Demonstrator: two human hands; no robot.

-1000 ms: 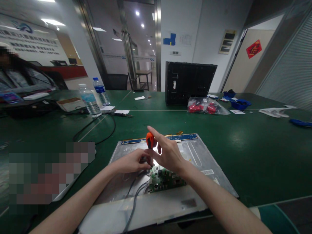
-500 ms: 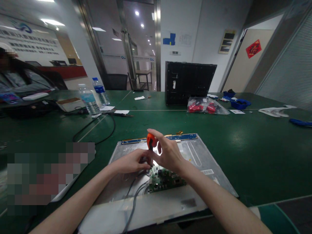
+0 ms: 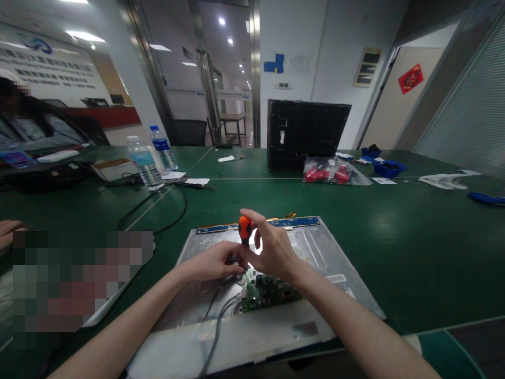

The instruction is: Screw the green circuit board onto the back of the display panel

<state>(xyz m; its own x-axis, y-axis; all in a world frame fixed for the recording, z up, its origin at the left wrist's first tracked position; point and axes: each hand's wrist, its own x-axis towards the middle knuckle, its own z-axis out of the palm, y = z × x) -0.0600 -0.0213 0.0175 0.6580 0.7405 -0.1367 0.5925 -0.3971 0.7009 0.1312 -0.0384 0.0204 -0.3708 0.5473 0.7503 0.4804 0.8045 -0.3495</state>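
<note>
My right hand (image 3: 274, 250) grips an orange and black screwdriver (image 3: 245, 226), held upright with the fingers round its handle. The tip points down at the upper left corner of a green circuit board (image 3: 262, 295). Curled in from the left, my left hand (image 3: 216, 260) has its thumb and fingers closed at the lower shaft, near the board's edge; the exact contact is partly hidden. Beneath both hands lies a silvery metal display panel (image 3: 331, 258), with a blue strip board (image 3: 303, 222) along its far edge. Dark cables (image 3: 219, 323) run from the board toward me.
Two water bottles (image 3: 145, 163) stand at the left, near a black cable (image 3: 185, 202). Behind the panel are a black monitor-like housing (image 3: 307, 131) and a plastic bag with red items (image 3: 335, 172). Blue trays (image 3: 389, 168) sit farther right. Another person's hand (image 3: 10, 231) shows at the left edge.
The screwdriver handle has turned and shifted slightly, with small movements of my right fingers. My left hand stays nearly still. Another person's hand has come into view at the left edge.
</note>
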